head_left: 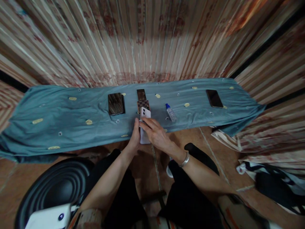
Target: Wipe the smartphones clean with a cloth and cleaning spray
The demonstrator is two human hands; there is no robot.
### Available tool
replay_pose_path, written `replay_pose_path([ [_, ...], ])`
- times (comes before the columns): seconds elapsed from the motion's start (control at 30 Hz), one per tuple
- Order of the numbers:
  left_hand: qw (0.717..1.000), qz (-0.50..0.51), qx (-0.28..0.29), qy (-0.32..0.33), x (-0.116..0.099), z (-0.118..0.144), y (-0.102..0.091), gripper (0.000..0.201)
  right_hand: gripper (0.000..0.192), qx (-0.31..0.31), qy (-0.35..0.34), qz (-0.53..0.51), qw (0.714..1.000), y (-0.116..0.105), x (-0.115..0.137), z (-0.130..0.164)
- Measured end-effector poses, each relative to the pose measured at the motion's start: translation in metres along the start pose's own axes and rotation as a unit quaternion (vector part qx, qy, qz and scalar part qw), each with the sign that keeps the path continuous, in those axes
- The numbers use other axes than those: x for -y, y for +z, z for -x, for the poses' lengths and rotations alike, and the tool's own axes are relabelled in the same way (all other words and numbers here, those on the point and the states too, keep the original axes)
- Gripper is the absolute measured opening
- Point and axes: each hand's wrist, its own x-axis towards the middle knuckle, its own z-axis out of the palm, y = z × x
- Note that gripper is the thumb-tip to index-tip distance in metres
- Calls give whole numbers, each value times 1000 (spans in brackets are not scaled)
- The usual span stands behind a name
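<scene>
Both my hands hold a white phone [144,114] back side up, over the near edge of a blue cloth [71,124]. My left hand [135,137] grips its left edge from below. My right hand [154,133] lies across its lower part, fingers spread over the back. Just beyond the phone lies a checkered phone case [143,104], and behind that a small brown phone [141,94]. A small clear bottle with a blue cap [170,112] lies to the right.
A dark tablet-like device [116,103] lies left of centre on the cloth, a black phone [214,98] far right. A striped curtain [147,41] hangs behind. A black round stool [54,187] stands at lower left, a dark bag [274,186] on the floor at right.
</scene>
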Motion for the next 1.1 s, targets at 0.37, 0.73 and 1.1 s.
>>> replay_pose_path([
  [0.37,1000,16,-19,13,-7,-5,-10,25,39,-4,-57,0,998,4,12,7],
  [0.73,999,-48,-8,-7,-16,-9,-18,48,35,-5,-83,-48,995,2,25,13],
  [1.1,999,-23,-28,-20,-30,-3,-12,62,28,-14,-118,-77,990,-1,28,13],
])
